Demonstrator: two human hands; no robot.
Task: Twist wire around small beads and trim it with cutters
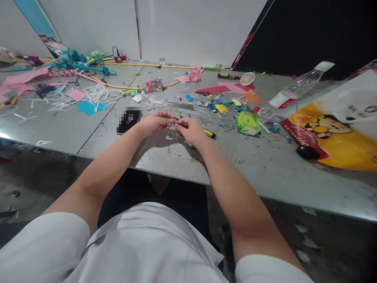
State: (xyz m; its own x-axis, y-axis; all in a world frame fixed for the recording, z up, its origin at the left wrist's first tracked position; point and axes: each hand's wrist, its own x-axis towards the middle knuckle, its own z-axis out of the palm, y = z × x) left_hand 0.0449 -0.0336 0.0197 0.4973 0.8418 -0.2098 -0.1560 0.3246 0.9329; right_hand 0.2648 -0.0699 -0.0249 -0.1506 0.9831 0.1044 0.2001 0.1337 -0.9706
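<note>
My left hand [157,122] and my right hand [190,129] meet above the grey table, fingertips pinched close together. Something small sits between the fingers of both hands, too small to name. A yellow-and-black utility knife [209,134] lies beside my right hand, partly hidden by it. Left of my left hand is a dark phone-like object [129,120], partly blurred out. Beyond my fingers lies a bundle of thin silvery wires [171,103]. Small blue bits [210,105] are scattered to the right of the wires.
A green packet [249,122], a leaning clear plastic bottle [294,90] and a yellow snack bag [341,141] stand on the right. White paper strips [94,94], pink paper [26,80] and a yellow cable [118,87] spread over the left and back. Grey panels [200,31] rise behind.
</note>
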